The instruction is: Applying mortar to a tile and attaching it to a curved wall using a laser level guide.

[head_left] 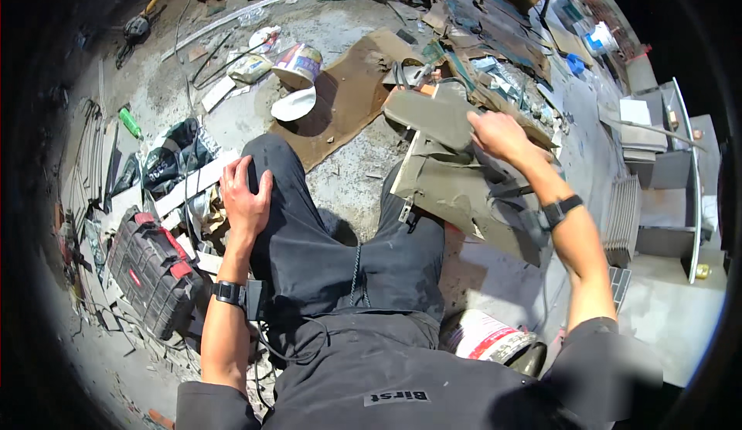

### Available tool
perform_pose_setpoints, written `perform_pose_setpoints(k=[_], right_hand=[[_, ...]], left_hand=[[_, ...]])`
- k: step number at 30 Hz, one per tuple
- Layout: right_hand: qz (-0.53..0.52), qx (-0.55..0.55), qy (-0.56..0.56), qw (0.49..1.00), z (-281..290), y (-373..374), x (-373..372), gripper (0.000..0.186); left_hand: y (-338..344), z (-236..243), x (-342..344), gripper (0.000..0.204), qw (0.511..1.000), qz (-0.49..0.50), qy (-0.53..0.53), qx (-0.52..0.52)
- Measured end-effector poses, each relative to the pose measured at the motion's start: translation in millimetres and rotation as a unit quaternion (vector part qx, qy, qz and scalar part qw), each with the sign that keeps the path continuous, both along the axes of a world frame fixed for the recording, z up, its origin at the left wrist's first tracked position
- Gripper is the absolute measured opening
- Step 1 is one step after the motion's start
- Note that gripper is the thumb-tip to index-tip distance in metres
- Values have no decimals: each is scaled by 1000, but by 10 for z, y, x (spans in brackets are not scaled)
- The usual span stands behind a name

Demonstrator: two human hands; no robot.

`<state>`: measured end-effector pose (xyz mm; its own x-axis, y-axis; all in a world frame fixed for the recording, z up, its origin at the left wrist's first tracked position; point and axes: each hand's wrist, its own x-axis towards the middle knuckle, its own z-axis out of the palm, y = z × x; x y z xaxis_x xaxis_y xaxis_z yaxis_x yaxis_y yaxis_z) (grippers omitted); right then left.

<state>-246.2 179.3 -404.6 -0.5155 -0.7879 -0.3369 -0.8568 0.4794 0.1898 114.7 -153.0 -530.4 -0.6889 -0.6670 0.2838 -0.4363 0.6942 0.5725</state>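
Observation:
My left hand (246, 204) rests on my left leg (274, 179) near the knee, fingers apart and holding nothing. My right hand (496, 134) is closed on a flat trowel (425, 118) coated in grey paste, its handle mostly hidden. Under the trowel, a board or tile (464, 198) smeared with the same paste lies tilted by my right leg (390, 194). Metal tools (410, 74) sit just beyond it.
Brown cardboard (336, 101) with a tub (297, 66) and white lid (294, 105) lies ahead. A black-red toolbox (151, 275) and scraps are left. A bucket (483, 337) stands by my right hip; stacked tiles (622, 221) and grey compartments (668, 171) are right.

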Motion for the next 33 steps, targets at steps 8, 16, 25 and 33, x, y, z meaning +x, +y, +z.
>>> perform_pose_setpoints(k=[8, 16, 25, 33], right_hand=[[-188, -168, 36, 967, 231, 651, 186, 28], [-259, -48, -56, 963, 578, 1562, 1715, 18], [-474, 10, 27, 880, 375, 2655, 2383, 20], [-736, -425, -328, 412, -93, 2208, 2572, 27]], left_hand=[[-33, -48, -35, 49, 1000, 7, -20, 22], [-17, -192, -327, 46, 997, -53, -60, 3], [31, -278, -662, 48, 990, -116, -86, 12], [115, -350, -862, 50, 984, -144, -101, 19]])
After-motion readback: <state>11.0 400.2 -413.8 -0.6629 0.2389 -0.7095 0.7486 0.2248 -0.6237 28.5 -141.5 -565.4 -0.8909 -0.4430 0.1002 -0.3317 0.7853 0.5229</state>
